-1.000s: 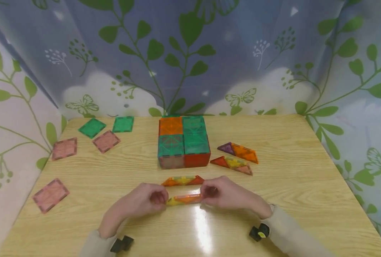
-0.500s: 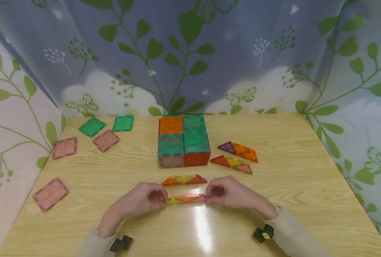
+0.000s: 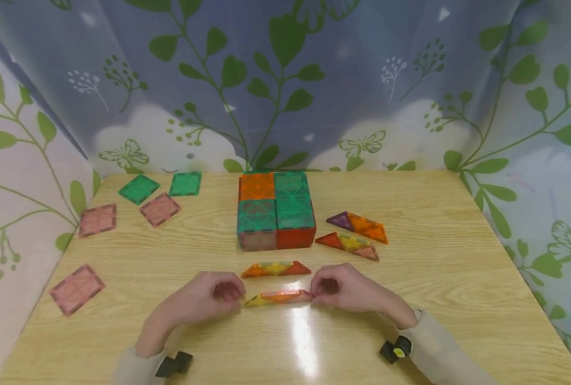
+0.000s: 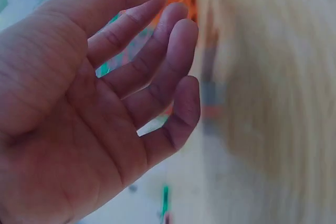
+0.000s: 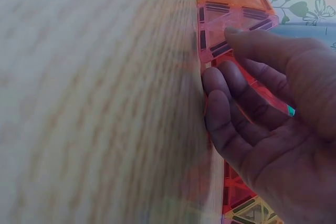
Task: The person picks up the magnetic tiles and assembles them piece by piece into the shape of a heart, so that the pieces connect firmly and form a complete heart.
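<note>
A strip of translucent triangular magnetic tiles [image 3: 278, 298], yellow, orange and pink, stands on edge on the wooden table. My right hand [image 3: 350, 289] pinches its pink end, the thumb [image 5: 252, 40] lying on the tile's face in the right wrist view. Just off the yellow end is my left hand [image 3: 200, 299], its fingers loosely bent and holding nothing. Behind this strip stands a similar one [image 3: 275, 269] of orange, yellow and red triangles. Farther back is a low box of square tiles [image 3: 256, 215], green and orange on top with red and pink sides.
Right of the box lie two more triangle strips, one purple and orange [image 3: 362, 227], the other red, yellow and pink [image 3: 350, 244]. Green square tiles [image 3: 185, 183] and pink tiles [image 3: 77, 289] are scattered at the left. A patterned curtain [image 3: 285, 107] rises behind the table.
My right hand has slid rightward to the strip's pink end. The left hand has let go of the yellow end and drawn a little left.
</note>
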The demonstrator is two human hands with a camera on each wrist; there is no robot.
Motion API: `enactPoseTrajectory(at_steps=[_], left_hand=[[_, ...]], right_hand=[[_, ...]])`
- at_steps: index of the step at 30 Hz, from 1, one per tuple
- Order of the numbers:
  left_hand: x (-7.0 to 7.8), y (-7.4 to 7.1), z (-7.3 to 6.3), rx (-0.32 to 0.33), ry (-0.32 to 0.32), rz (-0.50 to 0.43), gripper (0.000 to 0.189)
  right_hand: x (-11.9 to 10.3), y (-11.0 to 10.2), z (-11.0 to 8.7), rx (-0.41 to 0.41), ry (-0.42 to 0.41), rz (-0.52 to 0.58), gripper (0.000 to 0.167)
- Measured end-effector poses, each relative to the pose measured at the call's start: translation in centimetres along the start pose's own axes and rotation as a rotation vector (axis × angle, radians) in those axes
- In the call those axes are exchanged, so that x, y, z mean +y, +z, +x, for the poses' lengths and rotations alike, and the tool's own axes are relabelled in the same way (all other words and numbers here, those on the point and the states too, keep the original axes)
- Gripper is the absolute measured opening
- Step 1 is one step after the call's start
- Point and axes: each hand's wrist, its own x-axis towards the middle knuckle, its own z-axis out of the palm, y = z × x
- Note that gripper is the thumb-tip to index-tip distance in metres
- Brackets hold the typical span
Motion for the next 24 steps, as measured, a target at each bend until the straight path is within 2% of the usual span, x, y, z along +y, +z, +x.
enactPoseTrajectory(at_steps=[3,7,11,13,15,18,21,22,24], left_hand=[[-0.5,-1.8,-1.4,0.102,-0.032,0.02,0.017],[-2.1,-4.8,-4.2,0.33,-0.108,0.102,0.021],[-4.6,-7.8,-8.3,0.524,-0.27,0.262,0.033],[-6.1,-9.2,-10.8,0.563,-0.362,0.334,0.042],[-7.4,-10.5,-13.1,0.552,-0.448,0.393,0.054],[-8.9,-12.2,-15.6,0.443,-0.544,0.434,0.074],[-9.8,-12.9,-16.7,0.33,-0.588,0.455,0.09],[-10.0,-13.0,-16.9,0.311,-0.586,0.461,0.093],[-10.4,-12.9,-17.1,0.317,-0.569,0.478,0.096]], right_hand=[[0.1,0.0,-0.1,0.0,0.002,0.004,0.012],[0.3,-0.1,-0.3,0.009,-0.004,0.01,0.011],[0.4,-0.3,-0.5,0.049,-0.041,0.01,0.011],[0.3,-0.4,-0.5,0.079,-0.061,0.001,0.011],[0.0,-0.5,-0.4,0.111,-0.072,-0.008,0.012],[-0.5,-0.7,-0.3,0.153,-0.065,0.002,0.013],[-1.0,-0.8,-0.1,0.174,-0.071,0.024,0.013],[-1.2,-0.8,0.0,0.174,-0.078,0.03,0.013],[-1.4,-0.8,0.2,0.168,-0.087,0.039,0.013]])
